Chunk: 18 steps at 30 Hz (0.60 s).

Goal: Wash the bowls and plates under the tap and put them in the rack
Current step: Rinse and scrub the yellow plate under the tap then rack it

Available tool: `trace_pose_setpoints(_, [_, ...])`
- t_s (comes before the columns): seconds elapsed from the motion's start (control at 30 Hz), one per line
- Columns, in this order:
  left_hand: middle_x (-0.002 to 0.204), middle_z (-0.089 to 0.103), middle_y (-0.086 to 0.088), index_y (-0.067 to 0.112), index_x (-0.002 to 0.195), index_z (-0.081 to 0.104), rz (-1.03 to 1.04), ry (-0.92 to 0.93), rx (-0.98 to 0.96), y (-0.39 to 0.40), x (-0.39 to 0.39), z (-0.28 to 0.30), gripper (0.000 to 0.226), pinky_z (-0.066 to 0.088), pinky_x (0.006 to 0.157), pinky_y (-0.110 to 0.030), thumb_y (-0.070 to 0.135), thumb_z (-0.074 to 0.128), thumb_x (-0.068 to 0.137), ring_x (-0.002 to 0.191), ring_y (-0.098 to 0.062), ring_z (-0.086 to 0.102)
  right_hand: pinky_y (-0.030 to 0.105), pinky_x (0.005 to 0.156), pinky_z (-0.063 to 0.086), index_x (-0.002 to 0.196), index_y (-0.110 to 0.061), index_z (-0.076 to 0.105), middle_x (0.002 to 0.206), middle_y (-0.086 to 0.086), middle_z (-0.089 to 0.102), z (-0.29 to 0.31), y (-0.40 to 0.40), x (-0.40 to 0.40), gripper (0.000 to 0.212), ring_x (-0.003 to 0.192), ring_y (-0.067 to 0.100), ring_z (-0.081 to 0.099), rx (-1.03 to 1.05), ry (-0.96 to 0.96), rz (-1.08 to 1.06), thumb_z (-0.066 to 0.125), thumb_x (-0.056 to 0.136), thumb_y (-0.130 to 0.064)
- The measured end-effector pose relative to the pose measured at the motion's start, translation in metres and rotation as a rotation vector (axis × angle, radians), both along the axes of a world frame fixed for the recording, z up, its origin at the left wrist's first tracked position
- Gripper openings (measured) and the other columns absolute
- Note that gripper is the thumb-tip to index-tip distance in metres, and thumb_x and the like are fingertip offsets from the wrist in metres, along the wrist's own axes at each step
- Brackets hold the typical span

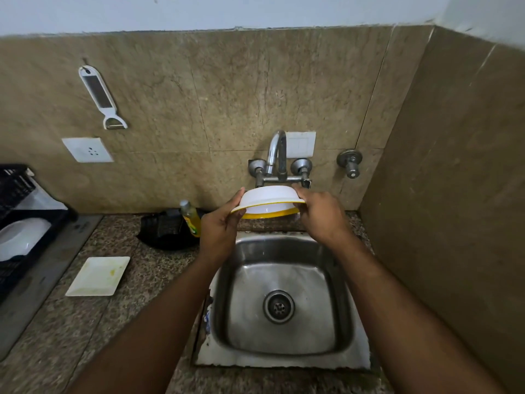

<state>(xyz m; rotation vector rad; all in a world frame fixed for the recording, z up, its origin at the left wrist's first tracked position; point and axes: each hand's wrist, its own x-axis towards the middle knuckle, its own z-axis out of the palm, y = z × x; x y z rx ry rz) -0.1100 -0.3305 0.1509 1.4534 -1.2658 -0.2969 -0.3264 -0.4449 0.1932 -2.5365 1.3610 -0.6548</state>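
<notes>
Held under the tap spout [273, 155], just above the steel sink [284, 351]: one white bowl with a yellow rim [268, 201], tipped mouth-down and gripped at opposite edges by left hand [220, 227] and right hand [322, 216]. Best kept firmly pinched at the rim and turned slowly (wet plastic likely slippery); running water hard to make out. Counted: one soiled square plate [98, 275] well left of the left hand; one bowl [20, 238], seemingly, in the black rack [34, 220] farther left.

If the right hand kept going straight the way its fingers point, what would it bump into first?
Probably the tap's crossbar. The right hand grips the white bowl by its rim, fingers pointing up toward the wall. The crossbar sits just past the fingertips, though depth is hard to judge from this view.
</notes>
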Motion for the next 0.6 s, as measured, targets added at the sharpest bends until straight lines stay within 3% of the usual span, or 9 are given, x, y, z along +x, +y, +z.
trace_pose_setpoints(0.2, [0.134, 0.07, -0.001, 0.016, 0.142, 0.062, 0.03, 0.0, -0.022, 0.002, 0.0, 0.006, 0.041, 0.047, 0.104, -0.018, 0.011, 0.064, 0.101, 0.119, 0.001, 0.062, 0.038, 0.085, 0.056, 0.148, -0.034, 0.05, 0.109, 0.01, 0.075, 0.008, 0.002, 0.003, 0.072, 0.098, 0.034, 0.069, -0.039, 0.018, -0.006, 0.064, 0.08, -0.014])
trace_pose_setpoints(0.33, [0.137, 0.068, -0.002, 0.014, 0.143, 0.062, 0.006, 0.053, -0.014, 0.004, 0.002, 0.0, 0.041, 0.047, 0.11, -0.025, 0.01, 0.064, 0.102, 0.127, -0.011, 0.063, 0.04, 0.084, 0.056, 0.146, -0.032, 0.051, 0.111, 0.012, 0.074, 0.009, 0.007, 0.005, 0.07, 0.099, 0.036, 0.069, -0.037, 0.026, 0.017, 0.065, 0.08, -0.012])
trace_pose_setpoints(0.43, [0.137, 0.068, 0.002, 0.016, 0.143, 0.062, -0.008, 0.093, 0.021, 0.008, 0.001, -0.007, 0.041, 0.046, 0.11, -0.022, 0.011, 0.064, 0.102, 0.126, -0.007, 0.062, 0.039, 0.084, 0.054, 0.147, -0.03, 0.051, 0.112, 0.013, 0.073, 0.003, 0.011, 0.005, 0.069, 0.1, 0.037, 0.068, -0.025, 0.072, 0.017, 0.066, 0.082, -0.013])
trace_pose_setpoints(0.53, [0.133, 0.069, 0.003, 0.02, 0.141, 0.064, 0.032, 0.038, 0.16, 0.013, 0.003, -0.027, 0.04, 0.046, 0.107, -0.017, 0.02, 0.066, 0.101, 0.123, -0.003, 0.064, 0.039, 0.085, 0.054, 0.145, -0.031, 0.053, 0.113, 0.011, 0.073, -0.018, 0.014, 0.007, 0.06, 0.101, 0.035, 0.068, 0.033, 0.171, -0.016, 0.064, 0.088, -0.018])
trace_pose_setpoints(0.6, [0.113, 0.079, -0.004, 0.022, 0.134, 0.07, 0.048, -0.007, 0.395, 0.016, 0.006, -0.05, 0.042, 0.057, 0.093, -0.027, 0.036, 0.065, 0.094, 0.105, -0.018, 0.074, 0.037, 0.084, 0.054, 0.137, -0.031, 0.059, 0.113, 0.011, 0.073, -0.04, 0.017, 0.009, 0.043, 0.103, 0.034, 0.068, 0.123, 0.251, -0.024, 0.059, 0.094, -0.025])
